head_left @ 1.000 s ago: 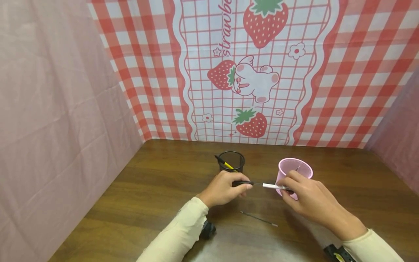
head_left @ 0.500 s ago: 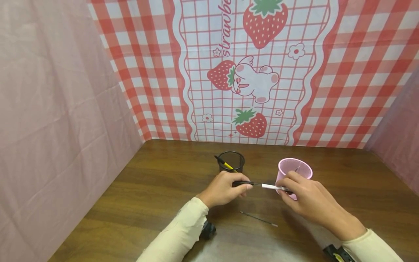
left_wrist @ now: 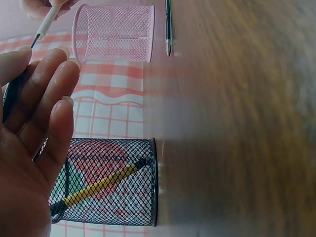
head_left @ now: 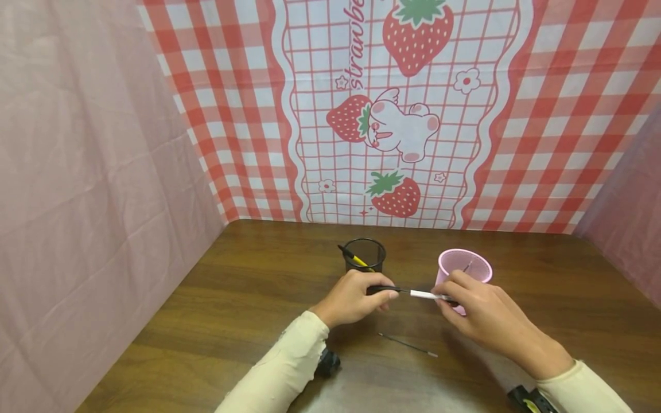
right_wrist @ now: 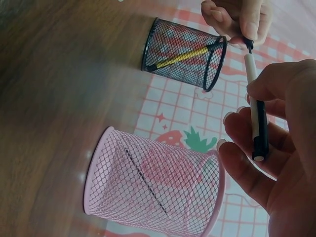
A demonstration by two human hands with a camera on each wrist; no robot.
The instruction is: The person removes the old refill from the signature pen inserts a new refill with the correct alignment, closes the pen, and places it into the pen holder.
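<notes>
White pen barrel [head_left: 421, 295] slides slightly left with our right hand [head_left: 490, 315], nearing the black pen piece [head_left: 381, 289].
Above the table [head_left: 258, 269], we pinch the barrel near the pink mesh cup [right_wrist: 192, 192]; our unmoved left hand [head_left: 353, 295] pinches the black piece.

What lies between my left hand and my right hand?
A thin dark rod and the slim white tube it meets span that gap, as the head and right wrist views show.

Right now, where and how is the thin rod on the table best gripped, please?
Probably pinch the thin rod at its middle, from directly above: it is slender, lies flat on the table, and nothing covers it.
</notes>
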